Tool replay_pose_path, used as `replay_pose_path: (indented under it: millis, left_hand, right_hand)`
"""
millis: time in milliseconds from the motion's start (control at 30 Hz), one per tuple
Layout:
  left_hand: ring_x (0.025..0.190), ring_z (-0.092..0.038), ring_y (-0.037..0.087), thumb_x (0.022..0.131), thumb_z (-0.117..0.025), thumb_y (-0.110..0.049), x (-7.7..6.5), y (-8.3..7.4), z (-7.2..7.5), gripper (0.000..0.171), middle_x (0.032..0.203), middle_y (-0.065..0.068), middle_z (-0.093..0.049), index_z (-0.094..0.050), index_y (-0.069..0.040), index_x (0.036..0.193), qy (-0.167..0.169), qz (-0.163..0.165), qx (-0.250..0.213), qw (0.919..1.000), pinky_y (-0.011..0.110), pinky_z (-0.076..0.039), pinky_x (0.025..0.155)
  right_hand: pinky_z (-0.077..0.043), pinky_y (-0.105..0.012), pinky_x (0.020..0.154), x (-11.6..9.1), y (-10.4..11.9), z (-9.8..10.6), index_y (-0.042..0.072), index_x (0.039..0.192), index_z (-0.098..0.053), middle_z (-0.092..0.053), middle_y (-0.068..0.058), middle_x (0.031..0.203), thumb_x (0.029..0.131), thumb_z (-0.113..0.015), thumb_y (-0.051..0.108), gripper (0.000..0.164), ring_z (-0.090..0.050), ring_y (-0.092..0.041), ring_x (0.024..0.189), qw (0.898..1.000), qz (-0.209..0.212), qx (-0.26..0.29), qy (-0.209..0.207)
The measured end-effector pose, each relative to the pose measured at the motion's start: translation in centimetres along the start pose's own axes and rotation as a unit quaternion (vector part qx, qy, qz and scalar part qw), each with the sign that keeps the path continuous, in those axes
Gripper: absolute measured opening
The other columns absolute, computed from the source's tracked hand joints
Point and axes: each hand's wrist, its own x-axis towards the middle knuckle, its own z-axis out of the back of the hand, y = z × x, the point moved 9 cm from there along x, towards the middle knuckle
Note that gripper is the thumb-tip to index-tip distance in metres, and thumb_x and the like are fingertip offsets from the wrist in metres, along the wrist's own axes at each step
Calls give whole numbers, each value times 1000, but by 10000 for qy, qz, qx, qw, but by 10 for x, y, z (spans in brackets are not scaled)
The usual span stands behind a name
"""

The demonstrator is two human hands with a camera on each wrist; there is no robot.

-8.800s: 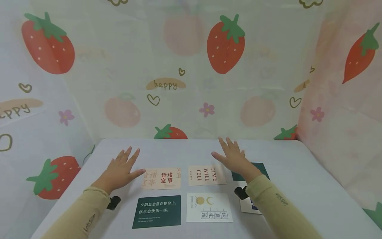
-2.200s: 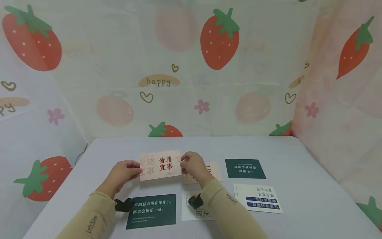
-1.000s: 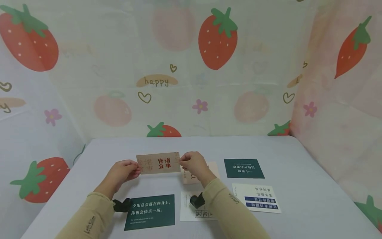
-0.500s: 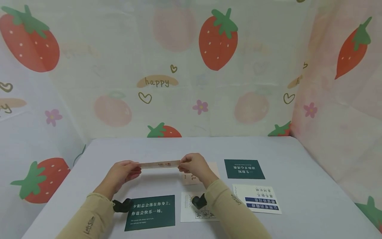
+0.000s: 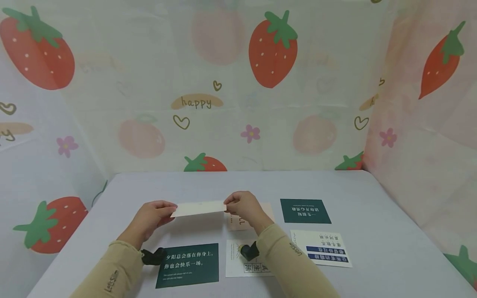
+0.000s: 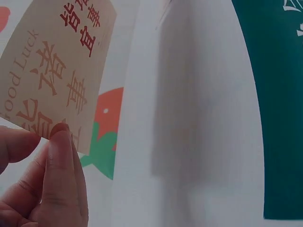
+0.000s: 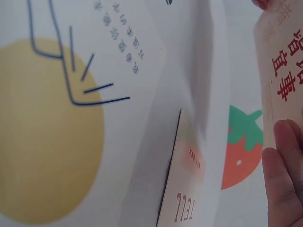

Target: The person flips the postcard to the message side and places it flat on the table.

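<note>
Both hands hold one postcard (image 5: 200,208) up above the table, tilted so that its plain white back faces the head camera. My left hand (image 5: 152,217) pinches its left end between thumb and fingers. At the right end, my right hand (image 5: 246,208) pinches the edge. In the left wrist view the printed front of the postcard (image 6: 57,61) shows red and pale orange characters and "Good Luck". The right wrist view has the same postcard (image 7: 284,71) at its right edge, with the fingers of the right hand (image 7: 286,175) against it.
On the table lie a dark green card (image 5: 188,265) in front, a white card (image 5: 242,269) partly under the right wrist, and a pale "TELL" card (image 5: 238,222) half hidden behind the right hand. Farther right are another green card (image 5: 305,211) and a white-and-blue card (image 5: 321,248).
The postcard was lifted off the table and turned over between the hands: its printed front faced the head camera, then nearly edge-on, now its white back. The hands have barely moved lately.
</note>
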Motion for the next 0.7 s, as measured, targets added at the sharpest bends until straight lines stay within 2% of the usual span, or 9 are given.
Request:
replay_pose_path:
  millis: [133,300,467,700]
  left_hand:
    - [93,-58,18,88,-61,-24,-1,0,0,35,118,15,-56,-59,-1,115,-35,46,139,9999,31,-50,84]
    - [94,-58,19,88,-61,-21,0,2,-1,33,118,14,-55,-59,-3,116,-106,143,111,9998,30,-51,83]
    - [95,-57,19,88,-61,-19,1,4,-1,33,119,14,-54,-58,-4,117,-155,209,62,9996,29,-51,82]
    - [90,-59,16,88,-61,-17,0,2,-1,35,115,14,-56,-56,-2,119,-164,92,32,9998,29,-52,81]
  right_hand:
    - [-54,-33,74,-1,0,0,10,85,-67,-64,-3,77,84,-64,11,4,-65,-25,83,10000,-45,-53,-25]
    - [-53,-38,77,-1,1,0,11,84,-67,-65,-2,80,87,-60,12,7,-65,-22,83,10000,-51,-33,-23]
    - [-53,-36,76,-2,2,1,10,85,-67,-66,-2,82,87,-61,14,8,-65,-21,82,10000,25,-33,-23]
    - [-53,-35,76,0,1,0,9,85,-67,-64,-3,80,84,-65,13,4,-64,-15,76,9999,-44,114,-49]
